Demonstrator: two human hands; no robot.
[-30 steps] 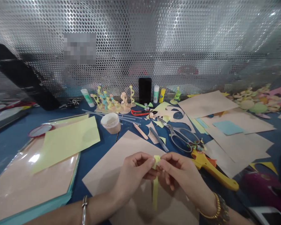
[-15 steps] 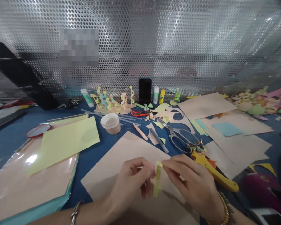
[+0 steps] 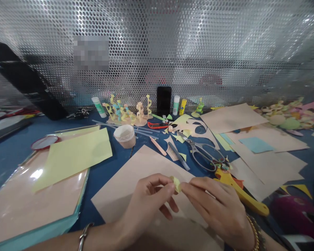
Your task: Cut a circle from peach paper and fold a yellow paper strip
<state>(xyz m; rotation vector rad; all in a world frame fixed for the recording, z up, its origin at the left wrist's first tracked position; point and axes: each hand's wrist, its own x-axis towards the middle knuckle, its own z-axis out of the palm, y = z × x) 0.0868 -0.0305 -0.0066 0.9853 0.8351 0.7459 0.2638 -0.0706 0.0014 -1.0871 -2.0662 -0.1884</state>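
Pinching a small curl of yellow paper (image 3: 176, 184) between my left hand (image 3: 148, 198) and right hand (image 3: 211, 204), both grips pressed together, wrists low over one beige paper sheet (image 3: 125, 177) on the counter (image 3: 102, 195), with one pair of scissors (image 3: 202, 153) beyond.

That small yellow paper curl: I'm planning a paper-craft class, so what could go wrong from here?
The small yellow paper curl is pinched between the left hand and right hand, so it could spring open or crush if the pressure shifts. It looks light; dropped, it might vanish among the paper scraps. The steel scissors lie just beyond the right hand, so a careless reach could knock them.
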